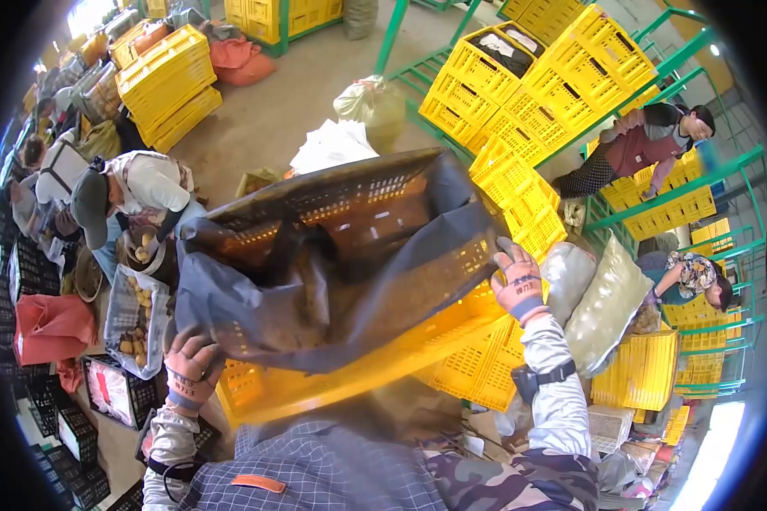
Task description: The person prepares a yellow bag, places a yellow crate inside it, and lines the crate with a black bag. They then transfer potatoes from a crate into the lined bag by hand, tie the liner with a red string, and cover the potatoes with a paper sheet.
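Note:
A yellow plastic crate (pixel 383 375) is held tilted before my body, its open top facing away and upward. A dark, thin liner (pixel 256 302) covers its inside and folds over the rim; slatted wall holes show through it. My left hand (pixel 192 366), in a glove with printed marks, grips the near left corner. On the right end, my right hand (pixel 520 277), gloved the same way, has its fingers bent over the lined rim. Inside, the liner is bunched up, and I see no contents. Part of the grip of both hands is hidden behind the crate.
Stacked yellow crates (pixel 562 77) stand on green metal racks ahead. White sacks (pixel 605 298) lie at right. A person in a cap (pixel 136 196) works at left beside a clear tub of potato-like produce (pixel 136 319). Black crates (pixel 68 460) line the left; two other people are at right.

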Tool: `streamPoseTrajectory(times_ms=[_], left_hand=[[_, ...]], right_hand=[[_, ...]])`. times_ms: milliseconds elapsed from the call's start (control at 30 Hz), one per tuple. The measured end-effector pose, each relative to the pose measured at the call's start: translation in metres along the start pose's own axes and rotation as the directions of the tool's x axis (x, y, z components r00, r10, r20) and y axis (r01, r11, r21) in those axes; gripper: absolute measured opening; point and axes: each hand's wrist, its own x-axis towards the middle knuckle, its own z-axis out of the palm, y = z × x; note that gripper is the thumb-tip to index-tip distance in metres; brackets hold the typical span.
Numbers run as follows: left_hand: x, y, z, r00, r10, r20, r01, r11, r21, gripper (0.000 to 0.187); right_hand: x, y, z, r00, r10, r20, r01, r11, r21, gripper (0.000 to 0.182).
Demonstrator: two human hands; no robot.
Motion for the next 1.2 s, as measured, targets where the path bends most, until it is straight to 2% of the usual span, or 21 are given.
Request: streamPoseTrajectory(times_ms=[100,200,233,267,333,367,400,467,533,567,667,700,767,800,833,933,967,1067,1100,1200], left_hand=[[-0.015,0.017,-0.015,0.998,-0.05,-0.026,0.046,0.99,-0.131,0.016],[-0.052,0.03,-0.03,0.967,-0.2,0.155,0.24,0.922,-0.303,0.016],[-0.062,0.037,-0.033,0.969,-0.161,0.189,0.215,0.922,-0.321,0.016],[-0.07,0.046,-0.04,0.961,-0.124,0.247,0.195,0.937,-0.291,0.018],[-0.085,0.063,-0.049,0.968,-0.043,0.246,0.128,0.932,-0.339,0.018],[-0.091,0.066,-0.051,0.968,0.052,0.245,0.034,0.941,-0.335,0.018],[-0.102,0.069,-0.047,0.982,0.059,0.18,0.007,0.939,-0.343,0.017],[-0.129,0.059,-0.041,0.962,0.069,0.264,-0.002,0.969,-0.245,0.018],[-0.154,0.05,-0.02,0.981,0.038,0.19,0.003,0.977,-0.213,0.018],[-0.168,0.042,-0.003,0.993,-0.009,0.116,0.041,0.962,-0.27,0.023],[-0.145,0.074,-0.012,0.985,-0.174,0.018,0.172,0.945,-0.279,0.039],[-0.137,0.08,-0.018,0.992,-0.122,0.009,0.12,0.951,-0.285,0.044],[-0.138,0.077,-0.014,0.997,-0.076,-0.014,0.072,0.981,-0.18,0.044],[-0.142,0.075,-0.013,0.998,-0.058,-0.021,0.055,0.991,-0.12,0.043],[-0.145,0.071,-0.007,0.998,-0.036,-0.046,0.033,0.997,-0.076,0.036],[-0.159,0.059,0.014,0.997,0.06,-0.058,-0.06,0.998,0.007,0.026],[-0.16,0.059,0.017,0.994,0.08,-0.076,-0.078,0.997,0.022,0.022],[-0.167,0.051,0.03,0.971,0.192,-0.145,-0.193,0.981,0.013,0.021],[-0.167,0.051,0.033,0.967,0.212,-0.143,-0.206,0.977,0.055,0.021],[-0.172,0.041,0.055,0.972,0.193,-0.131,-0.194,0.981,0.007,0.019]], right_hand=[[-0.017,0.008,0.0,0.994,0.059,-0.094,-0.057,0.998,0.027,0.028],[-0.059,0.005,-0.004,0.965,0.204,-0.165,-0.166,0.961,0.22,0.026],[-0.075,0.008,0.002,0.955,0.154,-0.253,-0.108,0.976,0.188,0.023],[-0.089,0.009,0.006,0.945,0.18,-0.275,-0.123,0.97,0.212,0.022],[-0.117,0.008,0.011,0.919,0.239,-0.313,-0.161,0.953,0.255,0.018],[-0.13,0.009,0.016,0.884,0.298,-0.36,-0.193,0.934,0.299,0.015],[-0.139,0.009,0.026,0.843,0.356,-0.404,-0.22,0.912,0.345,0.012],[-0.15,0.009,0.051,0.759,0.482,-0.437,-0.299,0.855,0.423,0.007],[-0.162,0.012,0.076,0.669,0.616,-0.416,-0.419,0.775,0.473,0.004],[-0.166,0.008,0.081,0.66,0.64,-0.394,-0.44,0.754,0.488,0.005],[-0.158,-0.011,0.079,0.616,0.74,-0.27,-0.27,0.52,0.811,0.014],[-0.151,-0.024,0.07,0.524,0.805,-0.279,-0.155,0.412,0.898,0.019],[-0.128,-0.015,0.055,0.484,0.864,-0.139,-0.153,0.239,0.959,0.026],[-0.119,-0.003,0.051,0.516,0.856,0.01,-0.301,0.171,0.938,0.029],[-0.109,-0.012,0.029,0.543,0.834,0.102,-0.472,0.202,0.858,0.026],[-0.109,-0.007,0.034,0.555,0.802,0.219,-0.315,-0.041,0.948,0.025],[-0.114,0.002,0.049,0.583,0.757,0.295,-0.209,-0.211,0.955,0.019],[-0.129,-0.004,0.066,0.629,0.693,0.352,0.079,-0.508,0.858,0.015],[-0.133,-0.007,0.072,0.652,0.674,0.347,0.105,-0.533,0.839,0.018],[-0.142,-0.01,0.125,0.722,0.611,0.325,0.174,-0.615,0.769,0.027]])
